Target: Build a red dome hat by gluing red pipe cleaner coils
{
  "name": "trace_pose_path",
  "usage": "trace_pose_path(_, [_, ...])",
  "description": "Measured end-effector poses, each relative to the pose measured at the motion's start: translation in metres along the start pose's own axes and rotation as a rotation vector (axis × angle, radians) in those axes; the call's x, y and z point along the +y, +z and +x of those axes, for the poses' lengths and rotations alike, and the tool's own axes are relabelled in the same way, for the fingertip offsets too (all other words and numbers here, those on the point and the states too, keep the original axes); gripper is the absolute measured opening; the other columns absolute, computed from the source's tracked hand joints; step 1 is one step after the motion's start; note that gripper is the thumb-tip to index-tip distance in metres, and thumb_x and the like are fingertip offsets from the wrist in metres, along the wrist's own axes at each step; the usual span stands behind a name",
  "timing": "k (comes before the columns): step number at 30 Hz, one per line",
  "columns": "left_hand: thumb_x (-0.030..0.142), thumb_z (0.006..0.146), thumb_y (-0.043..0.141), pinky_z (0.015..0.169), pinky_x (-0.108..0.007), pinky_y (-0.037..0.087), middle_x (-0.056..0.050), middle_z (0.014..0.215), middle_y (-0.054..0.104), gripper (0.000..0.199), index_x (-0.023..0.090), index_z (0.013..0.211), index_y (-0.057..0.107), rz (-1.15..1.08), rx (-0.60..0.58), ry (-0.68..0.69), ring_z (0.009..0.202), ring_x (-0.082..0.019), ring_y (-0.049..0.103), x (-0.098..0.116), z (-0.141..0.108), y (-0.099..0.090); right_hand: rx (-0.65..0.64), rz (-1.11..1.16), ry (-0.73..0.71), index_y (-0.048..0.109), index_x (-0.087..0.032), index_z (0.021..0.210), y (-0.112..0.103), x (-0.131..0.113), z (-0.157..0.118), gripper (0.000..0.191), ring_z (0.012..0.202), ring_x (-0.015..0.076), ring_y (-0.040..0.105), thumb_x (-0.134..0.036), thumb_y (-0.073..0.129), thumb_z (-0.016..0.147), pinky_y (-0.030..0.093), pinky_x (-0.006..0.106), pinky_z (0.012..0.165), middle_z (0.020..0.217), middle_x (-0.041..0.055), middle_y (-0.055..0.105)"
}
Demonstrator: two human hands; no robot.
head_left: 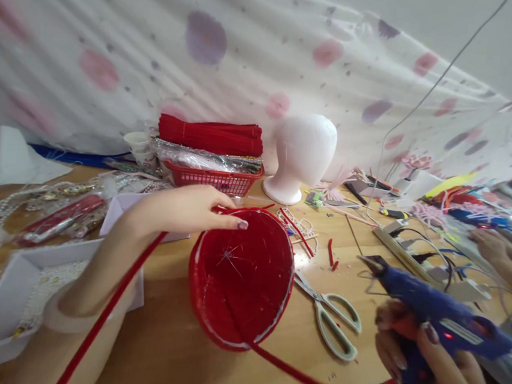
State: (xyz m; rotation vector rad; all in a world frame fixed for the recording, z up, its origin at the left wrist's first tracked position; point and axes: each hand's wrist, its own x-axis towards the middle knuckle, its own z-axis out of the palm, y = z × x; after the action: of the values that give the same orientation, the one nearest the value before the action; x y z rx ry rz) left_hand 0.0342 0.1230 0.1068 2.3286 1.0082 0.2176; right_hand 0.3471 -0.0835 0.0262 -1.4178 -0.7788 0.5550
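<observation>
A red bowl-shaped form (248, 276) with a whitish line round its rim stands on the wooden table, its hollow side facing me. My left hand (200, 211) grips its upper left edge, thumb on the inner side and fingers behind. A long red fuzzy strip (111, 305) runs down across my left forearm, and another (297, 374) stretches from the form's lower rim to the lower right. At the right, my right hand (433, 366) is wrapped round a blue glue gun (434, 312) with a lit red light, its nozzle pointing left toward the form without touching it.
Scissors (330, 314) lie right of the form. Behind are a red basket (216, 179) with red stems and a white foam head (305, 154). White trays (6, 295) with beads stand left. A power strip (406, 255) and another person's hand (490, 245) are at the right.
</observation>
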Motion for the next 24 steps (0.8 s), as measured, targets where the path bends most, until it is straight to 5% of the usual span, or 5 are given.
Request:
trace_pose_path(4, [0.051,0.089,0.052,0.076,-0.027,0.046,-0.006,0.102,0.077,0.043,0.021,0.111,0.075,-0.013,0.024,0.038,0.085,-0.021,0.068,0.017,0.013,0.017,-0.216,-0.202,0.065,0.065,-0.019,0.069,0.035,0.000,-0.023,0.043,0.045,0.0148,0.050,-0.061,0.073,0.073,0.040,0.027,0.040,0.055,0.0031,0.058])
trace_pose_path(9, [0.051,0.092,0.051,0.077,-0.029,0.045,-0.005,0.103,0.078,0.041,0.024,0.108,0.077,-0.010,0.110,0.089,0.086,-0.021,0.069,0.022,0.016,0.026,-0.625,-0.642,-0.100,0.061,-0.021,0.075,0.085,-0.008,-0.022,0.035,0.048,0.0132,0.048,-0.055,0.061,0.086,0.038,0.025,0.046,0.054,-0.0027,0.053])
trace_pose_path(14, [0.048,0.093,0.051,0.078,-0.028,0.044,-0.002,0.108,0.078,0.036,0.028,0.109,0.077,0.002,0.123,0.152,0.092,-0.021,0.070,0.029,0.016,0.029,-0.651,-0.809,-0.235,0.057,-0.022,0.070,0.111,-0.004,-0.008,0.042,0.051,0.0132,0.048,-0.058,0.052,0.091,0.033,0.026,0.050,0.056,-0.0027,0.053])
trace_pose_path(24, [0.050,0.093,0.053,0.079,-0.029,0.047,0.000,0.112,0.077,0.035,0.032,0.112,0.076,-0.029,0.097,0.192,0.096,-0.022,0.070,0.033,0.016,0.032,-0.639,-0.945,-0.288,0.051,-0.021,0.066,0.125,0.010,-0.014,0.047,0.058,0.0157,0.053,-0.060,0.049,0.092,0.031,0.029,0.056,0.065,0.0032,0.061])
